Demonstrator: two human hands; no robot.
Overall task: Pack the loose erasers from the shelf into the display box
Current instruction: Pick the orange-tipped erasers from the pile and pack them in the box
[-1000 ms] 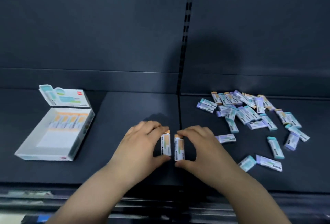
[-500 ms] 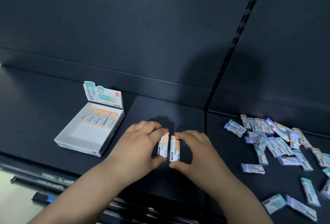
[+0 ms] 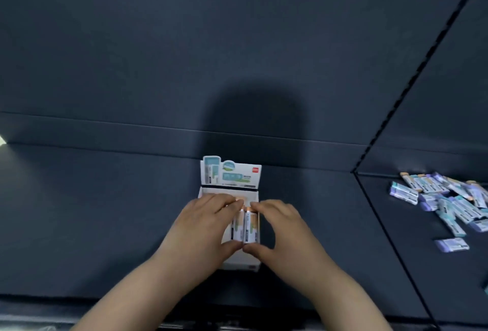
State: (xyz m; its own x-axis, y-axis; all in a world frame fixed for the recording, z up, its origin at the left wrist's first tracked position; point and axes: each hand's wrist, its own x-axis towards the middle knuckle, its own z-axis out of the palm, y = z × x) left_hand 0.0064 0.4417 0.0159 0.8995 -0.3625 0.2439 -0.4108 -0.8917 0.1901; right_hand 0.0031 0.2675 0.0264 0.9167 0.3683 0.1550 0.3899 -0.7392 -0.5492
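while both hands meet over the display box (image 3: 239, 264), each one pinches a wrapped eraser between thumb and fingers. the left hand (image 3: 203, 227) grips the left eraser (image 3: 237, 226) with its thumb at the near end and its fingers curled over the far end; the right hand (image 3: 282, 230) holds the right eraser (image 3: 249, 227) the same way. the two erasers lie side by side, touching along their long edges, their long sides running away from the person. each has a white sleeve with a greenish panel and small dark print, and an orange tip at the far end. they sit over the open tray of the box; whether they rest on its floor or hang just above it cannot be told.

the display box is white card, set on the dark shelf (image 3: 105, 212) near the back wall, with a raised header flap (image 3: 229, 173) standing upright at its far side. the flap carries teal and green graphics and a small red mark at its upper right corner. an orange band shows inside the tray beyond the fingertips.

well off to the right, past the slanting seam in the shelf, a pile of loose erasers (image 3: 446, 198) lies scattered, their sleeves white with teal, purple or orange ends. one purple-ended eraser (image 3: 452, 245) lies apart, nearer the front edge.
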